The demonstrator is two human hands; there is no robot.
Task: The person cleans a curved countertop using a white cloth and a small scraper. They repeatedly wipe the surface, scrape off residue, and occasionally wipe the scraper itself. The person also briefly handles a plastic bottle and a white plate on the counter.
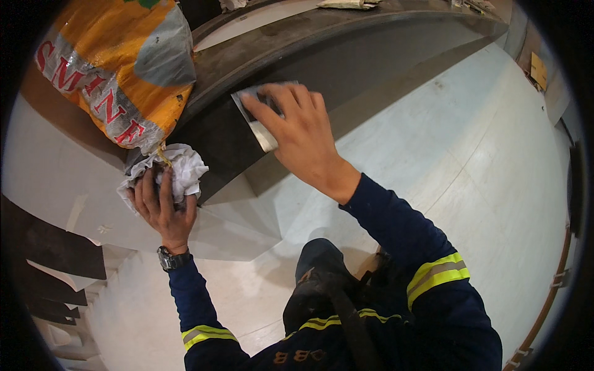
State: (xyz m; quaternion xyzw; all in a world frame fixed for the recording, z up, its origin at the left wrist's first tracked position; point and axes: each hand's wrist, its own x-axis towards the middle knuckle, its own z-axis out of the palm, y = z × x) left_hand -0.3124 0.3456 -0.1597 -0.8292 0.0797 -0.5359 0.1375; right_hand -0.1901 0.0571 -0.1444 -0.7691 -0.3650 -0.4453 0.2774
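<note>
My left hand, with a dark watch at its wrist, presses its fingers into a crumpled white rag. The rag sits at the left end of a curved dark panel, just below a sack. Against the panel's dark face, my right hand holds a flat rectangular piece, dark on top with a pale silvery lower edge. Its thumb or forefinger lies along the piece's upper left corner. Whether it is a scraper or a folded sheet I cannot tell.
An orange and grey woven sack rests on the panel's top at the left. Pale floor stretches to the right and below. Dark cut-out pieces stand at the left rim. A yellow-brown board piece is at the far right.
</note>
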